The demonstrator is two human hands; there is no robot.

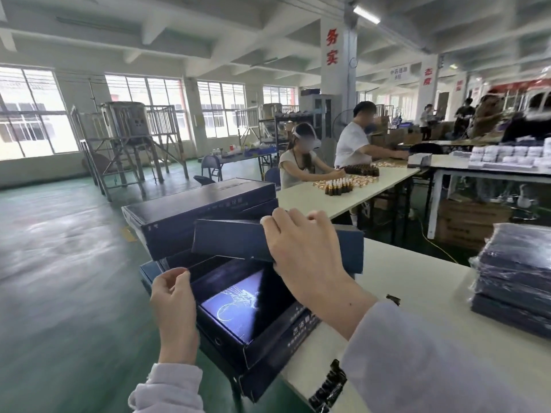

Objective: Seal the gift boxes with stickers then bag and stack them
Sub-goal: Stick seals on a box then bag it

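Several dark blue gift boxes are piled at the left end of the white table. My right hand grips the edge of a tilted box lying on top of the pile. My left hand holds the left side of a lower box with a pale printed design on its lid. Another long box rests higher at the back. A stack of boxes wrapped in clear bags stands at the right of the table. A dark strip, perhaps stickers, hangs at the table's near edge.
The pile overhangs the table's left edge above the green floor. Beyond, two people work at a table with small brown bottles. Cardboard cartons sit under the far right table. Metal tanks on frames stand by the windows.
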